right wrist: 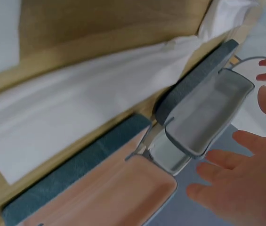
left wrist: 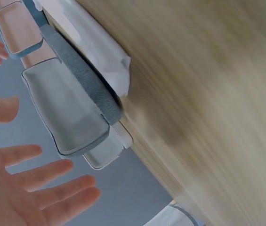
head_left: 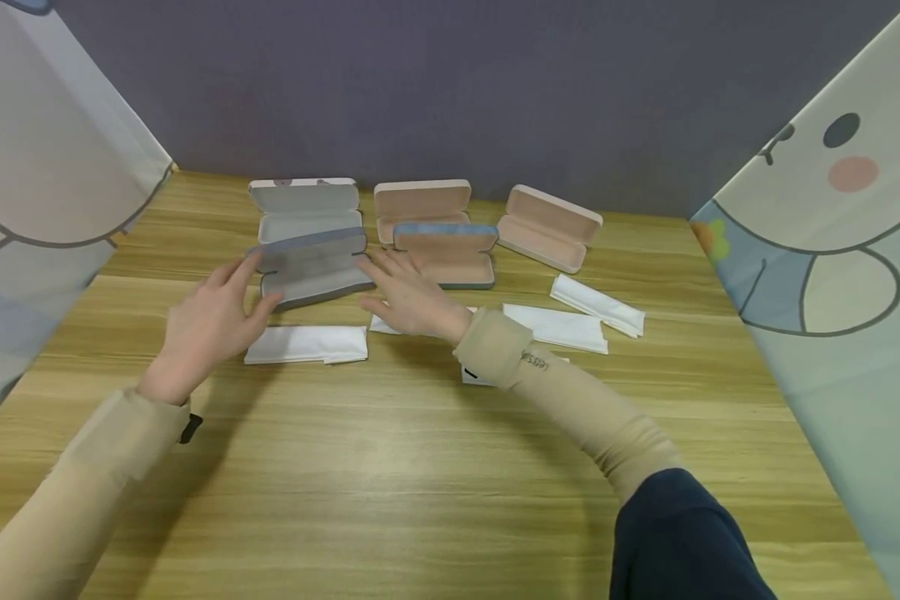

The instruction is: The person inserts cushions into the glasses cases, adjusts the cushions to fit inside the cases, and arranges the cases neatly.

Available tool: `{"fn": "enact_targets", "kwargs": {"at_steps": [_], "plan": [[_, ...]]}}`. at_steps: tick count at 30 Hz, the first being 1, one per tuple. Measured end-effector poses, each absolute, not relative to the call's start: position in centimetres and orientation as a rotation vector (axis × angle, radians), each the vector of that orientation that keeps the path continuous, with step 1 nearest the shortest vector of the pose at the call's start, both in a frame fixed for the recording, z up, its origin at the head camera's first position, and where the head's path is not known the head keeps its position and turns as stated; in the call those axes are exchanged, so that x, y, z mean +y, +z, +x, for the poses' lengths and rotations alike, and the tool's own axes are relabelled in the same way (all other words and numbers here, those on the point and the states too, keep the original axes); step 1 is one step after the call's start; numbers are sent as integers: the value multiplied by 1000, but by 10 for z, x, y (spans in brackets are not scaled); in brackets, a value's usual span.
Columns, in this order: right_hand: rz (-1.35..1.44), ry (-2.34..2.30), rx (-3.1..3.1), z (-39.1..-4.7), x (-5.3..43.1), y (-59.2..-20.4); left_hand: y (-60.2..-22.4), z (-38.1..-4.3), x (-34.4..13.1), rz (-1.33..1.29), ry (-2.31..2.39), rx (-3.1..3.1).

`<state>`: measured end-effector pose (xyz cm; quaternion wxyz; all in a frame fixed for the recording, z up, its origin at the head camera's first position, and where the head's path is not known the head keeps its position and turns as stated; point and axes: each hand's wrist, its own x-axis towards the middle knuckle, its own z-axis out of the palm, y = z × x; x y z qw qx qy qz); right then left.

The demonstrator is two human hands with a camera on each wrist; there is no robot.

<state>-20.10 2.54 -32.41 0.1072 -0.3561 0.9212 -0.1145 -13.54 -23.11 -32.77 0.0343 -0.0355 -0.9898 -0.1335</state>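
Note:
Several glasses cases stand with lids up at the table's back. My left hand (head_left: 213, 321), fingers spread, is at the left end of a grey-blue case with grey lining (head_left: 315, 271). My right hand (head_left: 412, 296) hovers palm down between that case and a blue case lined in pink (head_left: 450, 262), its fingers extended. Neither hand holds anything; the left wrist view shows the left fingers (left wrist: 62, 174) stretched out beside the grey case (left wrist: 67, 106). A folded white cloth (head_left: 307, 343) lies in front of it. Another cloth (head_left: 382, 325) is partly hidden under my right hand.
Behind are a pale case with grey lining (head_left: 307, 200) and two pink-lined cases, one in the middle (head_left: 420, 198), one angled at right (head_left: 551, 225). More folded cloths (head_left: 558, 329) lie at right. A dark partition (head_left: 450, 92) rises along the wooden table's (head_left: 390, 483) back edge.

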Motion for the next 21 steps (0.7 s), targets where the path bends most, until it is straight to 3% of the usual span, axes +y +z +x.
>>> {"fn": "enact_targets", "kwargs": {"at_steps": [21], "plan": [[-1088, -146, 2655, -190, 5, -348, -347, -127, -242, -190, -320, -3237]]}}
